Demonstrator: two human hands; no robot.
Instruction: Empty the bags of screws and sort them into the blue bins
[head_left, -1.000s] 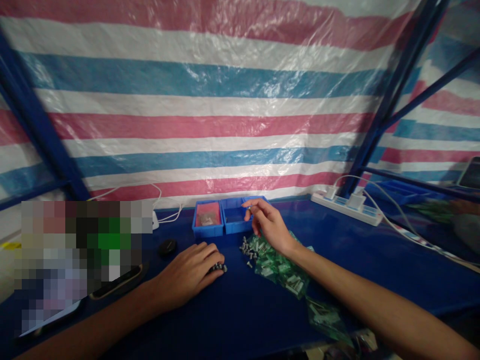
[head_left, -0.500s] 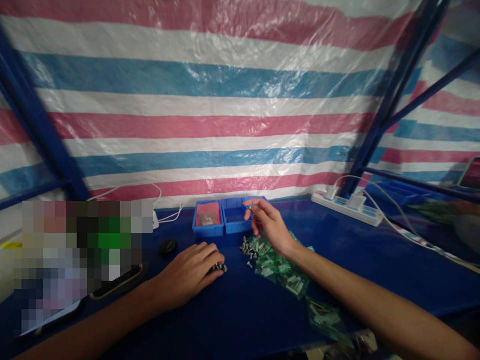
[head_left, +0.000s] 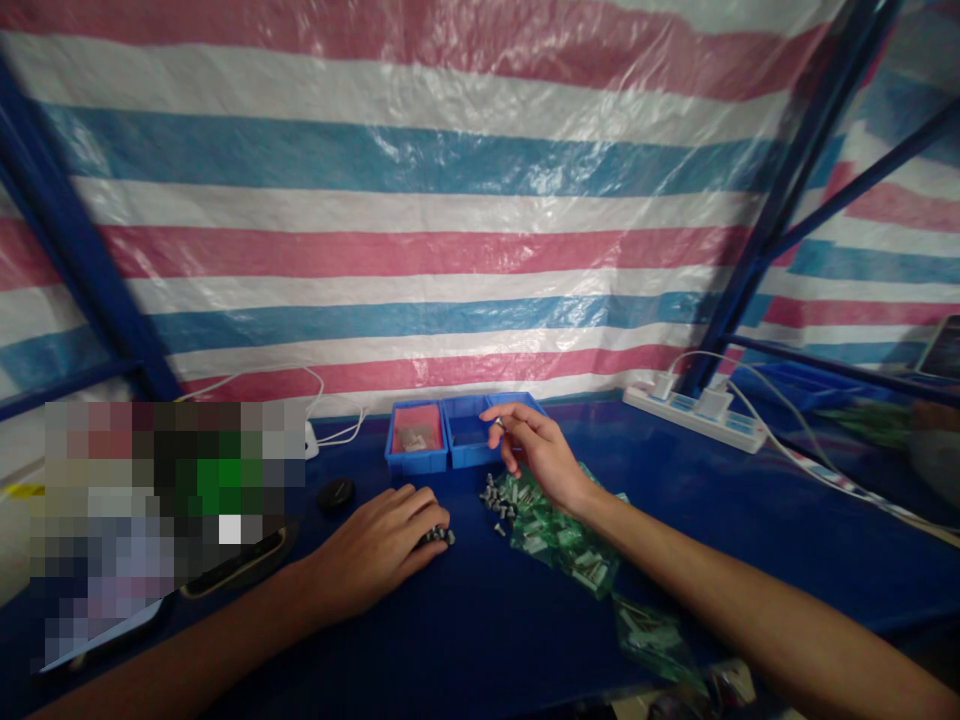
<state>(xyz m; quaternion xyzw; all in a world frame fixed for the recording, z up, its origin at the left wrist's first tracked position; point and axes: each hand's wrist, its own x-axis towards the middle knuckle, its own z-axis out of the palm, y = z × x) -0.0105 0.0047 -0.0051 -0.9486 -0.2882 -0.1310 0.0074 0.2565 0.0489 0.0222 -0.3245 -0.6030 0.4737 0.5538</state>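
Note:
My left hand (head_left: 386, 545) rests on the blue table with its fingers curled round several small dark screws (head_left: 441, 537), part of which show beside the thumb. Raised over the front of the blue bins, my right hand (head_left: 536, 445) pinches a tiny metallic piece (head_left: 500, 424) between thumb and index finger; the other fingers are bent. Beneath the right hand lies a pile of green plastic bags (head_left: 562, 535) with metal parts inside. A small heap of loose screws (head_left: 496, 497) sits at its left edge.
A blue bin (head_left: 417, 464) holds a pink bag; another blue bin (head_left: 469, 458) stands beside it. A black round object (head_left: 335, 494) lies left. At the back right is a white power strip (head_left: 694, 422) with cables. Another green bag (head_left: 656, 635) lies near the front edge.
My right hand has shifted very slightly, and the thumb and index finger have moved a little at the tiny piece. My left hand has stayed in place.

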